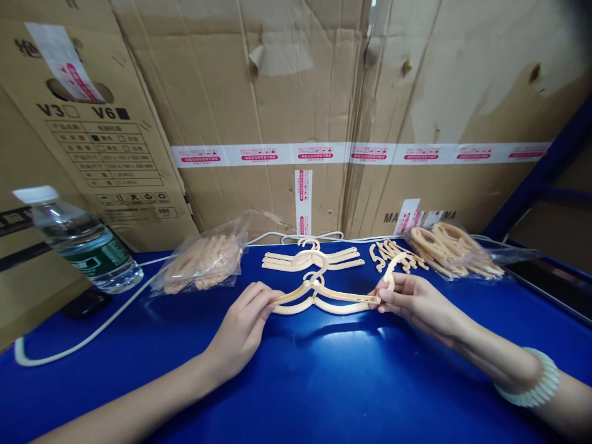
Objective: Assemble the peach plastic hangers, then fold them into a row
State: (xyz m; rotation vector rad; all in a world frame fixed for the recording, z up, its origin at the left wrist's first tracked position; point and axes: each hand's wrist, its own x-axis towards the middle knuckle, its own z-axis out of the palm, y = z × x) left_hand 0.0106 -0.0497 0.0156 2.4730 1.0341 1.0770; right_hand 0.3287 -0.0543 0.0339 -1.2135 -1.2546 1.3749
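A small cream plastic hanger (324,296) is held just above the blue table (324,382), with a second one right beneath it. My left hand (245,324) pinches its left end. My right hand (411,296) pinches its right end and also holds a small cream hook piece (393,266). Behind it lies a stack of finished hangers (312,258). A few loose hook pieces (393,253) lie to the right of that stack.
A clear bag of cream parts (203,262) lies at the left, another bag (451,250) at the right. A water bottle (78,240) lies on its side far left, near a white cable (92,333) and a dark phone (86,303). Cardboard boxes (296,111) wall off the back.
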